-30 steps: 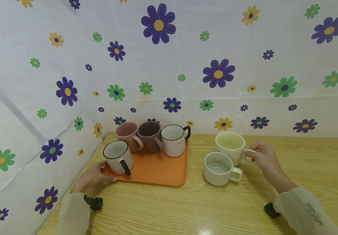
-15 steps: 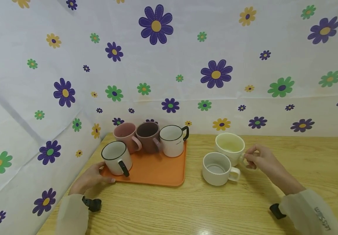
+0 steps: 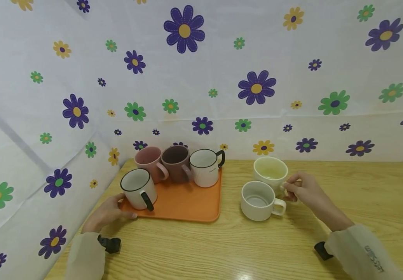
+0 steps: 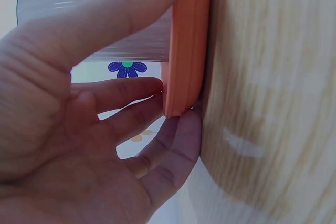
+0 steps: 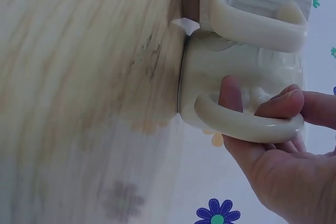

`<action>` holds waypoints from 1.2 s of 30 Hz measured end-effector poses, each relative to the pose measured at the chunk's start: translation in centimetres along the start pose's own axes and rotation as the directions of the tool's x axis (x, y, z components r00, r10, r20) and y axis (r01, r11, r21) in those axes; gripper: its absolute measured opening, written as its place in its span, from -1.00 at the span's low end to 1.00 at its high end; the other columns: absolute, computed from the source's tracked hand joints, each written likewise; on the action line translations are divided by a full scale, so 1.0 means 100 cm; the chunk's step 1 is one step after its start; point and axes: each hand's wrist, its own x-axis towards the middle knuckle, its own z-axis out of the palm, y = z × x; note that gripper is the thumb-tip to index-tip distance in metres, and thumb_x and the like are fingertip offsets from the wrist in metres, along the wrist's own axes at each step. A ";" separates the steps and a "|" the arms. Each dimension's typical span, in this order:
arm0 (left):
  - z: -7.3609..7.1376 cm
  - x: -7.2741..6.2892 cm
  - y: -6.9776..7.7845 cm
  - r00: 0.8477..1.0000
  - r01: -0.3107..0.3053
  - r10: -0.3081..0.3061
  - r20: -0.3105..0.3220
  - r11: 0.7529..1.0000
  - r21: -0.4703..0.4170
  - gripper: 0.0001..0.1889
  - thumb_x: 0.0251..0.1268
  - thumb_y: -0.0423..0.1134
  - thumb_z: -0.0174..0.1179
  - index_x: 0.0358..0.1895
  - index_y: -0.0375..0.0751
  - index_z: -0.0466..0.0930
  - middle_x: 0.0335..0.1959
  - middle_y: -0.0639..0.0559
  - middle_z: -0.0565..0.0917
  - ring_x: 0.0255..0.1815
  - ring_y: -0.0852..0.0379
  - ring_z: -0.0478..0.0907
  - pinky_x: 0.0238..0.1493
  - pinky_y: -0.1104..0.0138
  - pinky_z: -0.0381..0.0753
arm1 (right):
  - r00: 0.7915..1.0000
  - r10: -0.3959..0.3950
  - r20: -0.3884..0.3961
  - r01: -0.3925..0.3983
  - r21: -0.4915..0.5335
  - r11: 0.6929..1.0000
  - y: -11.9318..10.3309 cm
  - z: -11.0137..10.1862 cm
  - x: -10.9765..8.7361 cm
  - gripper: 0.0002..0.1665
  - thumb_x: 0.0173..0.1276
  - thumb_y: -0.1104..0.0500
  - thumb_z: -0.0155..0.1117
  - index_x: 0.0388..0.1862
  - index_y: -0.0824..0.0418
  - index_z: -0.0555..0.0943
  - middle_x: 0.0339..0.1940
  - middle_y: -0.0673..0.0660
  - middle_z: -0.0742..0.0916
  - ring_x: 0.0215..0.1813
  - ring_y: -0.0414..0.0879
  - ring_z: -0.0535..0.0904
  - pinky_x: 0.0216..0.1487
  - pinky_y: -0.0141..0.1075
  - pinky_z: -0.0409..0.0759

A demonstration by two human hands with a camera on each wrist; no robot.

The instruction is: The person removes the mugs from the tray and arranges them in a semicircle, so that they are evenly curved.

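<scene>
A: Our entry: pale-yellow, round, glazed ceramic-looking cup [image 3: 270,171]. Place?

B: Pale wooden table [image 3: 194,249], toward its far edge, right of the rectangular orange tray [image 3: 187,202]. Our right hand [image 3: 300,188] pinches its loop handle [image 5: 244,124]; our left hand [image 3: 108,210] grips the tray's near-left corner.

A: Handling?

B: Likely rigid, fairly heavy, slippery, chippable. We favour the handle, pinched firmly.

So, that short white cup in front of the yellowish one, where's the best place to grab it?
Probably by its handle, coming from the right: the loop juts out that way, on the same side as the right hand. The short white cup stands upright, and the yellowish cup close behind leaves little finger room there.
</scene>
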 end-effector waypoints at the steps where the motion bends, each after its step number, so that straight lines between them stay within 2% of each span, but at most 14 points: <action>1: 0.000 0.000 0.000 1.000 0.002 -0.002 0.000 1.000 -0.004 0.02 0.14 -0.15 0.52 0.47 -0.65 0.09 0.42 -0.61 0.23 0.44 -0.55 0.14 0.40 -0.32 0.11 | 1.000 -0.006 -0.003 0.006 -0.003 1.000 -0.001 0.001 0.000 -0.91 0.53 0.42 0.05 -0.16 0.48 0.38 -0.55 0.08 0.58 -0.50 -0.15 0.47 -0.41 -0.38 0.56; 11: 0.001 -0.001 0.000 0.999 -0.032 0.032 -0.016 0.999 0.011 0.00 0.12 -0.19 0.53 0.44 -0.69 0.12 0.40 -0.61 0.28 0.41 -0.55 0.19 0.38 -0.31 0.17 | 1.000 -0.020 0.002 0.020 0.007 1.000 -0.001 0.002 0.001 -0.90 0.55 0.39 0.07 -0.16 0.45 0.38 -0.55 0.07 0.59 -0.49 -0.16 0.48 -0.40 -0.38 0.55; 14: 0.001 -0.001 0.001 0.999 -0.027 0.028 -0.016 1.000 0.011 0.00 0.11 -0.18 0.54 0.44 -0.68 0.12 0.40 -0.61 0.27 0.42 -0.55 0.19 0.38 -0.31 0.16 | 1.000 -0.008 0.013 0.009 -0.014 1.000 -0.002 -0.002 0.001 -0.84 0.56 0.34 0.08 -0.11 0.50 0.41 -0.46 0.11 0.62 -0.44 -0.16 0.53 -0.36 -0.37 0.60; 18: 0.001 -0.001 0.001 0.999 -0.043 0.043 -0.012 0.999 0.004 0.00 0.11 -0.18 0.54 0.44 -0.69 0.13 0.40 -0.61 0.27 0.42 -0.55 0.18 0.38 -0.31 0.17 | 1.000 -0.007 -0.009 0.006 -0.077 0.997 -0.006 -0.014 0.005 -0.70 0.60 0.27 0.06 0.01 0.58 0.40 -0.23 0.22 0.62 -0.30 -0.14 0.56 -0.28 -0.36 0.67; 21: 0.002 -0.001 -0.001 0.998 -0.055 0.055 -0.011 0.998 -0.008 -0.01 0.11 -0.19 0.54 0.43 -0.69 0.14 0.39 -0.61 0.29 0.42 -0.54 0.19 0.38 -0.29 0.19 | 0.999 -0.024 -0.030 0.021 -0.101 0.995 -0.013 -0.024 0.011 -0.65 0.63 0.24 0.02 0.08 0.58 0.36 -0.12 0.27 0.58 -0.23 -0.15 0.54 -0.23 -0.36 0.69; 25: 0.002 0.001 -0.003 0.998 -0.055 0.055 -0.008 0.998 -0.012 -0.01 0.11 -0.19 0.54 0.43 -0.70 0.14 0.37 -0.61 0.31 0.40 -0.53 0.23 0.38 -0.29 0.21 | 0.997 -0.063 -0.046 0.058 -0.103 0.993 -0.028 -0.030 0.018 -0.64 0.63 0.21 0.03 0.10 0.56 0.35 -0.07 0.33 0.59 -0.22 -0.18 0.57 -0.21 -0.38 0.70; 31: 0.001 0.002 -0.004 0.998 -0.056 0.056 -0.006 0.998 -0.001 -0.01 0.12 -0.17 0.53 0.43 -0.70 0.13 0.38 -0.61 0.30 0.40 -0.53 0.23 0.38 -0.29 0.20 | 0.995 -0.085 -0.045 0.080 -0.107 0.991 -0.053 -0.025 0.024 -0.60 0.63 0.16 0.06 0.15 0.51 0.38 0.02 0.38 0.59 -0.16 -0.15 0.60 -0.10 -0.34 0.70; 36: 0.002 0.001 -0.004 0.999 -0.047 0.047 -0.006 0.999 0.005 0.00 0.13 -0.16 0.53 0.44 -0.70 0.12 0.39 -0.61 0.29 0.41 -0.54 0.22 0.38 -0.30 0.19 | 0.996 -0.089 -0.011 0.088 -0.056 0.994 -0.067 -0.017 0.028 -0.54 0.62 0.13 0.08 0.22 0.50 0.35 0.09 0.39 0.59 -0.10 -0.15 0.63 -0.02 -0.32 0.69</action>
